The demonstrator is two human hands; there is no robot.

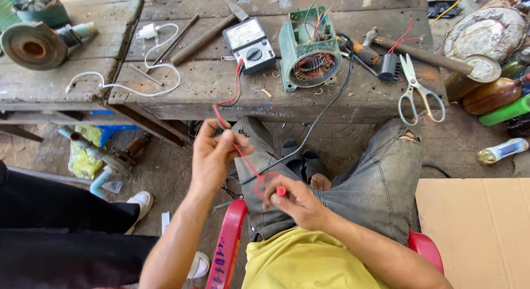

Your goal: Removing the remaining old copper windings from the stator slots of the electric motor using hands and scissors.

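My left hand [216, 156] is raised over my lap and pinches a thin red test lead [243, 156] that runs up to the analog multimeter [249, 44] on the wooden bench [221, 90]. My right hand [295, 199] grips the red probe [281, 190] at the lead's lower end. A black lead [326, 109] runs from my lap up toward the green motor stator [309, 48], which shows copper windings and loose coloured wires.
Scissors [419, 93], a hammer [425, 54], a screwdriver [361, 50] and a white cable [149, 73] lie on the bench. A grinding wheel [30, 46] sits far left. Another person's dark-clothed leg [55, 228] is at my left. Cardboard [477, 222] lies right, by a red chair [229, 245].
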